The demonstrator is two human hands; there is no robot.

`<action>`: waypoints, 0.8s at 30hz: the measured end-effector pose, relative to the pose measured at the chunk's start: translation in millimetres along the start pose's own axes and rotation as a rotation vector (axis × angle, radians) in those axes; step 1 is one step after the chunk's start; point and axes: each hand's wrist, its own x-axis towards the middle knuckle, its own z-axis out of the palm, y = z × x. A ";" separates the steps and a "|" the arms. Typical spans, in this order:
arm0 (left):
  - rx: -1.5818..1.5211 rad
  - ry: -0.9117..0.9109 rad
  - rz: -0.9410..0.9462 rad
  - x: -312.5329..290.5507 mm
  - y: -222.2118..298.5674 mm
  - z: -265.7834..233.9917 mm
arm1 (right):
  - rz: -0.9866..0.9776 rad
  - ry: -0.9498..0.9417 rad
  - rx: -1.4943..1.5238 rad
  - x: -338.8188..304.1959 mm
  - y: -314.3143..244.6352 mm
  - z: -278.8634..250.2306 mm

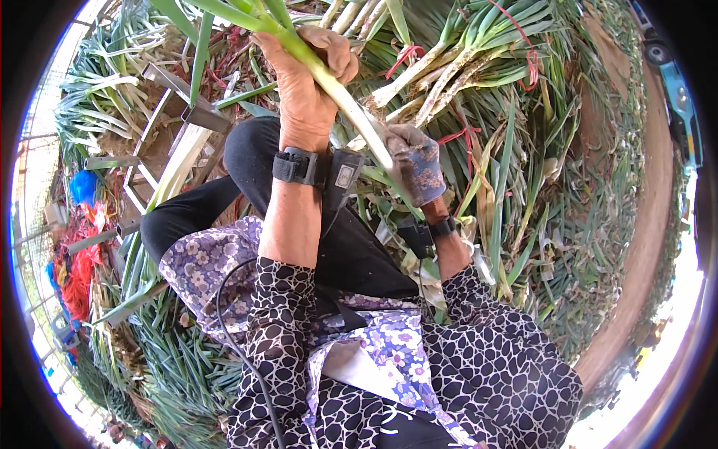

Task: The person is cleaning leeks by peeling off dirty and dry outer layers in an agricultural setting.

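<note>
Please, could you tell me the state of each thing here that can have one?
Left hand: bare, closed in a grip around the green onion.
Green onion: held slanted, leaves still on, white end beside the right hand.
Right hand: gloved, fingers curled; its grip is unclear.
Glove: worn, patterned.
Onion bundle, upper right: lying, with red string across its leaves.
Left wrist strap: fastened.

The leek point(345, 105) runs from white to green. The right glove point(416, 168) is grey-blue with what may be rust-coloured speckles, though blurred. Sleeves point(493, 352): black, pale net pattern. Apron point(393, 348): purple, white-flowered. Trousers point(258, 153): black. Toward the brown ground's point(634, 277) left edge, a tangle point(78, 280) is bright red.
</note>
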 end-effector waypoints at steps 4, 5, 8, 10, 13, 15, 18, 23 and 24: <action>-0.024 -0.064 0.006 1.0 5.4 -1.6 | 0.152 -0.073 -0.140 -35.2 52.7 -20.9; 0.027 -0.039 0.025 -0.7 6.6 -0.1 | 0.230 -0.087 -0.164 -43.2 65.0 -24.4; 0.171 -0.001 0.059 0.8 13.6 -0.8 | 0.239 -0.086 -0.392 -73.7 80.5 -45.5; 0.191 0.007 0.068 -0.6 11.2 -0.6 | 0.310 -0.095 -0.398 -94.4 98.5 -57.3; 0.077 0.062 0.090 -4.3 5.1 2.2 | 0.333 -0.124 -0.565 -116.4 109.9 -67.7; 0.151 0.141 0.063 -3.3 6.1 11.6 | 0.225 -0.127 -0.775 -148.1 139.9 -84.4; 0.140 0.131 0.095 2.3 14.0 1.8 | 0.503 -0.317 -0.894 -178.6 159.1 -113.2; 0.134 0.034 0.088 -2.9 12.1 -1.2 | 0.677 -0.459 -0.897 -183.7 144.4 -141.5; 0.136 0.030 0.089 -3.2 11.6 -1.2 | 0.529 -0.302 -0.760 -175.0 141.3 -141.4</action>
